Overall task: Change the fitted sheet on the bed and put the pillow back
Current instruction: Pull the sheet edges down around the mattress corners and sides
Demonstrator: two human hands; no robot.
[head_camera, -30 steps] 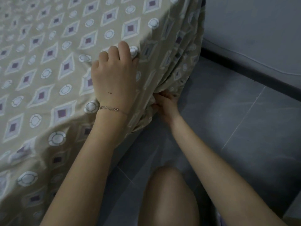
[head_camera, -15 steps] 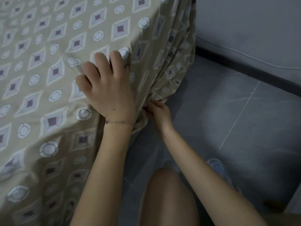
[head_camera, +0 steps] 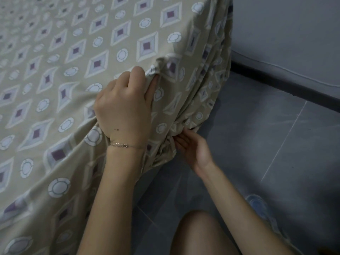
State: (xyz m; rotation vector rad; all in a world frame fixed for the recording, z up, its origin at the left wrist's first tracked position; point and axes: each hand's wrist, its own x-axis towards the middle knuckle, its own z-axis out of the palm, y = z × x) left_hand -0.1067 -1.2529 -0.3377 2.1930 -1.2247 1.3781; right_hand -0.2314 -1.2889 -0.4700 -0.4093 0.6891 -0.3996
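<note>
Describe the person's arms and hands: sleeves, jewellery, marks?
No sleeves or gloves in view. Left hand: thin chain bracelet with a small ring clasp at the wrist, two small dark dots on its back. Right hand: nothing worn.

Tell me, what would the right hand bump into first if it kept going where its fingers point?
The sheet. The right hand points up and left, and its fingers pinch the sheet's bunched hem at the bed's corner. What lies behind the cloth is hidden.
</note>
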